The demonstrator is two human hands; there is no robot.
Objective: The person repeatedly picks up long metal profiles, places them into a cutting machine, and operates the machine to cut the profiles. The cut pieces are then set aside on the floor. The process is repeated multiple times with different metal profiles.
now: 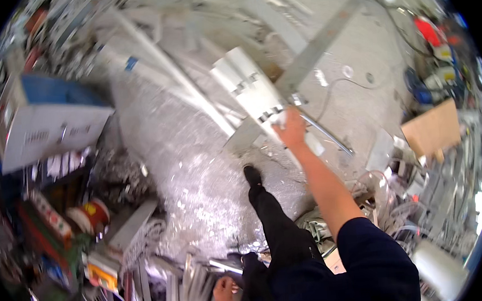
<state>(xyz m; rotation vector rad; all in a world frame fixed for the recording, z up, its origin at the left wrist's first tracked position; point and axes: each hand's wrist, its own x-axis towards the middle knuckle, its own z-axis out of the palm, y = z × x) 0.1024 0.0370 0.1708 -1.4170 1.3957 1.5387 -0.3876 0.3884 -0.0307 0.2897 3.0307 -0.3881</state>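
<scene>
Right hand [291, 128] closed around lower end of white profile bundle [253, 90]; long axis runs up-left from it. Left hand [224, 292] low, resting on metal strips [191, 279], grip unclear.

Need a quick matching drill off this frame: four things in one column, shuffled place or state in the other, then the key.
Things:
1. right hand
2. left hand
3. blue and white box
4. brown board

Place or state:
A. at the right edge, by tangled cables
B. low in the picture, on metal strips
C. gripping a bundle of white channels
D. at the left, tilted over the clutter

Pairs: 1-C, 2-B, 3-D, 4-A
</scene>
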